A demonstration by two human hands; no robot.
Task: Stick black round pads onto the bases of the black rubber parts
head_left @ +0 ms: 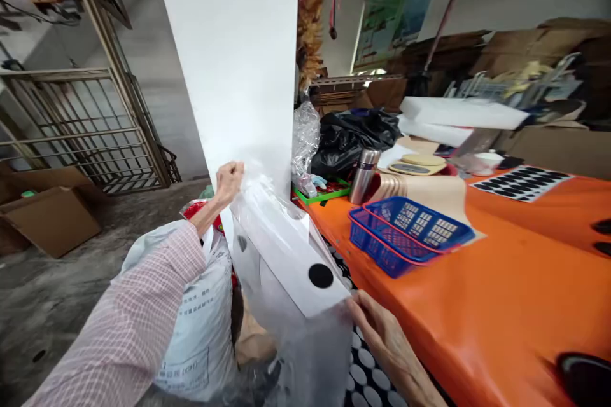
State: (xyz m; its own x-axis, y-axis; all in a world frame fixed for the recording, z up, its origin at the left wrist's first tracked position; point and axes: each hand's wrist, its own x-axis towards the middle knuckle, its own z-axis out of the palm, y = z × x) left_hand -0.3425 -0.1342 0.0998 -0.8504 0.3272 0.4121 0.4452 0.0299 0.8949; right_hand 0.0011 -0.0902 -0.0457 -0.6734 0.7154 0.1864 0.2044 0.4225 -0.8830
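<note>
My left hand (229,181) is closed on the gathered top edge of a clear plastic bag (315,356), holding it up in front of the white pillar. A white sheet (281,254) with one black round patch (321,275) near its lower end lies slanted at the bag, and further pale sheets show through the plastic. My right hand (382,331) pinches the lower right corner of the white sheet. Whether its fingers also catch the plastic, I cannot tell. The bag hangs down between a full white sack (195,324) and the orange table.
The orange-covered table (477,292) runs along my right, bearing a blue basket (405,229), a steel flask (365,177), a green tray (329,194) and a sheet of black ovals (522,182). A white pillar (238,63) stands ahead. At left are a cardboard box (52,216) and metal railings (81,114).
</note>
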